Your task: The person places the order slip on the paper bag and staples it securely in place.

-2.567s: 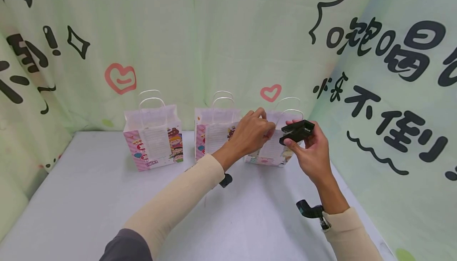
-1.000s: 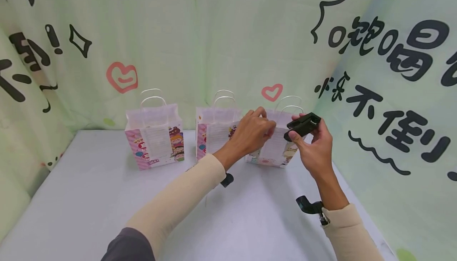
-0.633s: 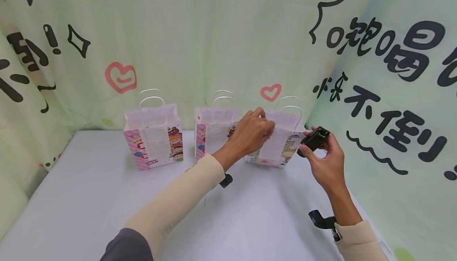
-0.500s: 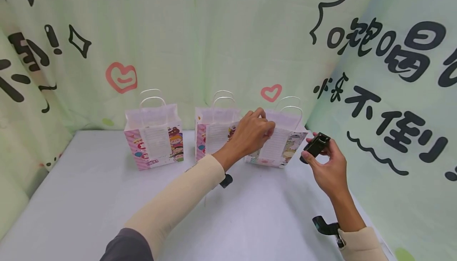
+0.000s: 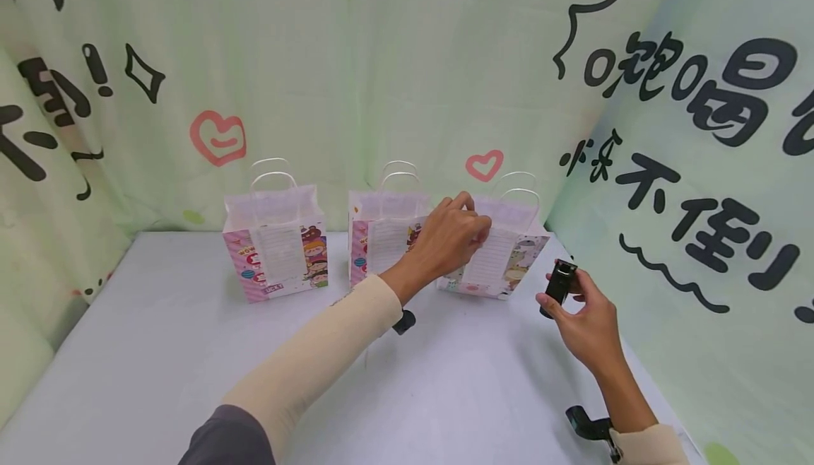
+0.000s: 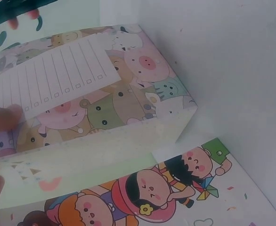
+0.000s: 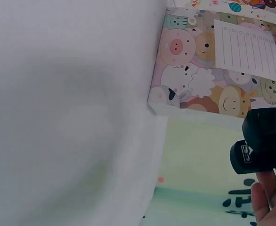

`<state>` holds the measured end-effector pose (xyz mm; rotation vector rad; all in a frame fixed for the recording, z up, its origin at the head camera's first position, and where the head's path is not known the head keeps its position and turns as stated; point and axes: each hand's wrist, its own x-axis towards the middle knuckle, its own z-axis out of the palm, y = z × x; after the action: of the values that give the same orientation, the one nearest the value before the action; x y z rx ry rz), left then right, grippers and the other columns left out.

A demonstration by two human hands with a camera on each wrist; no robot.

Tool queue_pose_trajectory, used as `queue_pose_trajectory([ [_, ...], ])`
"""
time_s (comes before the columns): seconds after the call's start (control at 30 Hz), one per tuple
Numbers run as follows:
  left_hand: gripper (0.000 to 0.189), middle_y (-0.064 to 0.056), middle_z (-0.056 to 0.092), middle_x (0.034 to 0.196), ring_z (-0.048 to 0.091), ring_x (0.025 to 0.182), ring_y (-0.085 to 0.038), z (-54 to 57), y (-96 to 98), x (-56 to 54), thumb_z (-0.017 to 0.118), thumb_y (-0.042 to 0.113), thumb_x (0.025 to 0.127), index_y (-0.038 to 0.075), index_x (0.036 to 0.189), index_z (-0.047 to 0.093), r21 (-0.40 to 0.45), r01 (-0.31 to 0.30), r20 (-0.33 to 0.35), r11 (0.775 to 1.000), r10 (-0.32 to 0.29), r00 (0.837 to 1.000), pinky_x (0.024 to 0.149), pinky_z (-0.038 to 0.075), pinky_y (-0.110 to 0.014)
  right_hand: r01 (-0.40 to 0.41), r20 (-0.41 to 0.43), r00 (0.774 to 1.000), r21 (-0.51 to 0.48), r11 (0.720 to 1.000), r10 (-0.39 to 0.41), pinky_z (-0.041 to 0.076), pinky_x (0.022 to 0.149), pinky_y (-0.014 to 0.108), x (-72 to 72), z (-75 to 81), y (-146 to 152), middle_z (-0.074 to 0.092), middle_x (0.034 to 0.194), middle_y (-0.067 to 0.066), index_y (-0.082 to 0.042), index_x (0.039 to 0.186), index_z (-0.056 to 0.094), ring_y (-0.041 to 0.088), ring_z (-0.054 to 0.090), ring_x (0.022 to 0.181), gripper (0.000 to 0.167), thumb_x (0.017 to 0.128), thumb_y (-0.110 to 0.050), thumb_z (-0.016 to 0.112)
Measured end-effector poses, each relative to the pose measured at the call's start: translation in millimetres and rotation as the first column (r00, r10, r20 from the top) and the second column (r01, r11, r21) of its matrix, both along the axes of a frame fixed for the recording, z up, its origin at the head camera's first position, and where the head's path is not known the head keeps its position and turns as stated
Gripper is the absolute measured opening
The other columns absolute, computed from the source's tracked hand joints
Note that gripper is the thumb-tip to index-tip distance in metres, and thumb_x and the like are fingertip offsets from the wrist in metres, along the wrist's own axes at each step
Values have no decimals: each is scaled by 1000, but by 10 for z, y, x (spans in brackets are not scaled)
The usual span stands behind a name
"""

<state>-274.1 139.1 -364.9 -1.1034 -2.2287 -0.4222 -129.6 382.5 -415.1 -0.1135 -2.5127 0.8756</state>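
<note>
On the right stands a paper bag with cartoon animals (image 5: pixel 529 253) and twisted handles. A lined paper sheet (image 6: pixel 58 75) lies over its front. My left hand (image 5: pixel 448 235) is at the bag's top; its thumb presses the sheet and its fingers pinch it with the bag's wall, though the grip is partly hidden. My right hand (image 5: pixel 588 324) holds a small black stapler (image 5: pixel 559 283) between thumb and fingers, right of the bag and apart from it. In the right wrist view the stapler (image 7: pixel 265 141) shows beside the bag's printed side.
Two more paper bags, one at left (image 5: pixel 276 253) and one in the middle (image 5: pixel 359 239), stand in the row, each with a lined sheet in front. My left forearm crosses before the middle bag. A pale curtain (image 5: pixel 305 62) hangs behind the white table (image 5: pixel 191 380).
My right hand has drawn the stapler away from the right bag, moving right and down, and the stapler has turned more upright. My left hand stays in place at the bag's top.
</note>
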Motion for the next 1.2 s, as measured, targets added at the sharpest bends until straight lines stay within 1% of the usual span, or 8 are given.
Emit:
queue_pose_trajectory([
  [0.17, 8, 10, 73, 74, 60, 107, -16, 5, 7, -10, 81, 22, 93, 22, 87, 75, -3, -9, -4, 1000, 9, 1000, 79, 46, -28, 6, 77, 997, 65, 998, -11, 50, 81, 47, 15, -66, 45, 68, 123, 26, -2, 151, 51, 39, 60, 114, 71, 95, -32, 82],
  [0.33, 7, 10, 74, 75, 60, 107, -15, 0, 36, 2, 80, 22, 93, 22, 88, 76, -8, -13, -5, 1000, 13, 1000, 79, 46, -27, -19, 167, 986, 138, 990, -4, 57, 89, 64, 52, -143, 102, 63, 133, 30, 3, 154, 47, 46, 60, 117, 78, 94, -33, 82],
  [0.4, 7, 10, 74, 75, 60, 107, -16, -7, 47, 10, 80, 21, 94, 22, 89, 76, -13, -10, -4, 1000, 10, 1000, 79, 46, -27, -30, 218, 976, 170, 985, -8, 56, 91, 65, 69, -183, 127, 61, 132, 31, 5, 154, 46, 47, 60, 116, 80, 93, -32, 83],
  [0.57, 6, 10, 73, 75, 60, 108, -16, -22, 66, 29, 79, 22, 94, 22, 90, 75, -22, 1, -14, 1000, -1, 1000, 79, 46, -28, -60, 333, 942, 268, 962, -34, 52, 84, 57, 102, -292, 193, 61, 121, 31, 3, 154, 49, 42, 60, 102, 82, 90, -34, 86],
  [0.83, 5, 9, 75, 77, 61, 113, -17, -23, 62, 57, 78, 25, 94, 22, 91, 75, -11, 12, -18, 1000, -12, 1000, 84, 48, -29, -111, 399, 915, 403, 908, -65, 51, 83, 61, 153, -413, 246, 63, 119, 33, 3, 152, 52, 41, 62, 99, 87, 84, -38, 89],
  [0.97, 6, 8, 80, 93, 60, 125, -19, -39, 29, 100, 78, 30, 94, 25, 96, 75, -15, -5, 0, 1000, 5, 1000, 95, 50, -31, -120, 417, 906, 421, 899, -75, 51, 85, 61, 150, -452, 243, 64, 119, 33, 4, 151, 53, 40, 63, 98, 89, 83, -39, 90],
  [1.03, 10, 6, 80, 109, 56, 135, -21, -59, 3, 140, 78, 33, 94, 26, 100, 74, -8, -23, 7, 1000, 23, 1000, 103, 49, -34, -127, 424, 902, 435, 892, -78, 51, 86, 61, 138, -472, 240, 65, 120, 33, 4, 150, 54, 41, 63, 99, 90, 82, -40, 90],
  [1.2, 26, -3, 66, 143, 43, 153, -28, -127, -111, 345, 79, 40, 92, 26, 113, 71, 71, -57, 15, 996, 56, 998, 120, 41, -41, -146, 435, 896, 469, 871, -84, 50, 92, 65, 114, -505, 225, 66, 124, 36, 4, 150, 55, 47, 65, 107, 92, 80, -44, 90],
])
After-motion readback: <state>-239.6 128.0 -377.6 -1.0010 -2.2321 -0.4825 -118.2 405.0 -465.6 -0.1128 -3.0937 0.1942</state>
